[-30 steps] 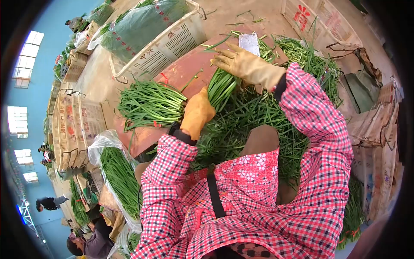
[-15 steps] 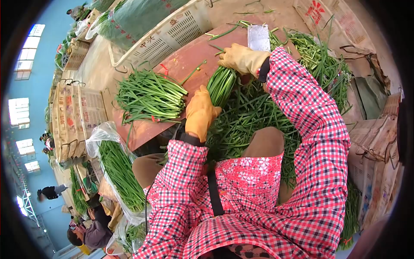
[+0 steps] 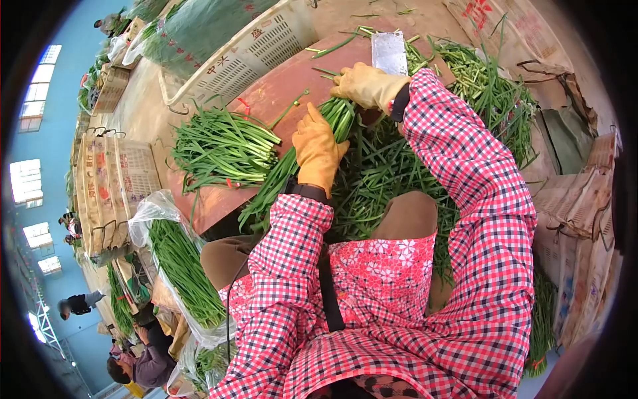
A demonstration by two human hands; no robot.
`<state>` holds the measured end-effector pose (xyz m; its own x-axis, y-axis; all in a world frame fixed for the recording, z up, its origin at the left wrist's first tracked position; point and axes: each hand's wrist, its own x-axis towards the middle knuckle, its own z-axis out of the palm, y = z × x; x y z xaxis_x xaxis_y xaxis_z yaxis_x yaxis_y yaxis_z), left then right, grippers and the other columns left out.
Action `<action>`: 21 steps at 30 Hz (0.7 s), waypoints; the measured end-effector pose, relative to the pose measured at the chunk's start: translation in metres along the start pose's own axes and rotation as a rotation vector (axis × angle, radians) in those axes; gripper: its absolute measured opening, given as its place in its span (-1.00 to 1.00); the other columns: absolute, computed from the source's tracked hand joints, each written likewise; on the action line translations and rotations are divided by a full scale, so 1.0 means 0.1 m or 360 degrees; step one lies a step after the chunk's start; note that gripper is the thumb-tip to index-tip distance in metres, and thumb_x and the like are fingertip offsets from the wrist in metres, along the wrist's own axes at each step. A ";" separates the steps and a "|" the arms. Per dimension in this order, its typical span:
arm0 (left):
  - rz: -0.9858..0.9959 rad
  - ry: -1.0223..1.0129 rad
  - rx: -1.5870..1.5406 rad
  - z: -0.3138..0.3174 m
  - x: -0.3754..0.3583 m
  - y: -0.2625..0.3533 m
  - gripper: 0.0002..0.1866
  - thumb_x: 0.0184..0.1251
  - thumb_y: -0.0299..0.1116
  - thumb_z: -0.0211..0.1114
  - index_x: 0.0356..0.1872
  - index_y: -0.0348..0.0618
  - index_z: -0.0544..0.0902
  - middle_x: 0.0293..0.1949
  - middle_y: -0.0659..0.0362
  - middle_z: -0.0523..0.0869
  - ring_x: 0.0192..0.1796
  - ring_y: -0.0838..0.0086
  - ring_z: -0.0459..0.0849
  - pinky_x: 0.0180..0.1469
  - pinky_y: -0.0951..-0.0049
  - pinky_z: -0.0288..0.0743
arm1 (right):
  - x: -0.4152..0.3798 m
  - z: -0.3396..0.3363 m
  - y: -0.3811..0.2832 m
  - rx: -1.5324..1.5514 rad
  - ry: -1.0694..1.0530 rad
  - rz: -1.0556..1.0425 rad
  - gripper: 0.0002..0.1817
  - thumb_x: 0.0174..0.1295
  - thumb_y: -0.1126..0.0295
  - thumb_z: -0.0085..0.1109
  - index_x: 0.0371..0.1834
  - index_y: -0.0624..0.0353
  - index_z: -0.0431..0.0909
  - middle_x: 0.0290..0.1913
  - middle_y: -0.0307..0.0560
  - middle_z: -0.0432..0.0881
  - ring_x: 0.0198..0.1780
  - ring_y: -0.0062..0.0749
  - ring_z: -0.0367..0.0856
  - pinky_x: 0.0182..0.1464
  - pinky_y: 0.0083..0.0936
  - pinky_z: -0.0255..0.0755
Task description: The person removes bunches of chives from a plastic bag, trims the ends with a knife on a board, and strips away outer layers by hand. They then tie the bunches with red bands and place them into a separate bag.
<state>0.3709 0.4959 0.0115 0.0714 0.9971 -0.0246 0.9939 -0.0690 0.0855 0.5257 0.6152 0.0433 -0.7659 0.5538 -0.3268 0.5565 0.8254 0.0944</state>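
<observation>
Bundling step: left hand (image 3: pixel 319 149) and right hand (image 3: pixel 367 86) both grip the chive bunch (image 3: pixel 339 116); next, align stems on the desk (image 3: pixel 279 90).

Green stalk bundle (image 3: pixel 302 156) lies slanted across red board edge, tips downward-left.

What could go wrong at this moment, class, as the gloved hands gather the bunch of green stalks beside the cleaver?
1. The right hand works right beside the cleaver, so a slip could perhaps bring the glove against the blade.
2. The left hand grips the bunch of green stalks only partway along, so stalks might slide out.
3. The loose stalks underneath could get mixed into the bunch.
</observation>
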 end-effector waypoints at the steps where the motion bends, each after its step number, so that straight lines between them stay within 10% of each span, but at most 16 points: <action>1: 0.0015 0.0010 0.0003 -0.02 0.00 0.01 0.26 -0.24 -0.01 0.68 0.42 -0.53 0.13 0.02 -0.09 0.62 0.05 0.08 0.65 0.03 0.21 0.60 | -0.07 -0.11 -0.01 -0.0030 -0.0044 0.0006 -0.28 -0.01 0.40 0.41 0.33 -0.03 0.45 0.22 -0.09 0.56 0.22 -0.08 0.54 0.15 -0.16 0.53; 6: -0.0057 -0.0072 0.0003 -0.01 0.02 0.05 0.24 -0.16 0.00 0.64 0.43 -0.57 0.10 -0.01 -0.08 0.62 0.03 0.10 0.66 -0.01 0.23 0.62 | -0.87 0.24 0.12 0.0444 0.1140 0.0632 -0.23 0.04 0.30 0.44 0.39 0.03 0.37 0.18 -0.02 0.60 0.26 -0.04 0.51 0.24 -0.24 0.44; 12: -0.0065 -0.0191 -0.0019 -0.08 0.06 0.00 0.24 -0.07 0.02 0.61 0.47 -0.52 0.05 0.05 -0.05 0.60 0.06 0.13 0.65 0.02 0.22 0.63 | -1.29 0.47 -0.33 0.0978 0.0523 0.1595 -0.24 0.22 -0.21 0.19 0.16 0.31 0.44 -0.04 0.27 0.69 -0.01 0.15 0.70 0.05 -0.03 0.54; 18: -0.0093 -0.0280 -0.0217 -0.06 0.13 -0.13 0.15 0.00 -0.05 0.60 0.46 -0.51 0.08 0.06 -0.08 0.61 0.08 0.10 0.67 0.08 0.21 0.62 | -0.81 0.73 -0.31 0.1576 0.0904 0.1986 -0.31 0.18 0.09 0.27 0.27 0.33 0.37 -0.18 0.26 0.71 -0.11 0.14 0.72 -0.04 -0.12 0.57; 21: -0.0083 -0.0252 -0.0272 -0.04 0.16 -0.15 0.09 0.00 -0.06 0.60 0.40 -0.53 0.15 0.01 -0.10 0.62 0.05 0.09 0.68 0.06 0.23 0.63 | -0.97 0.62 -0.27 0.2633 0.1091 0.1730 -0.63 0.28 0.29 0.12 0.06 0.30 0.44 -0.37 0.11 0.65 -0.40 -0.19 0.65 -0.29 -0.32 0.51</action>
<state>0.3564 0.5127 0.0133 0.0460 0.9811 -0.1878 0.9690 0.0019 0.2472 0.6047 0.5328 0.0143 0.2394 0.8957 -0.3748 0.1604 -0.4172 -0.8946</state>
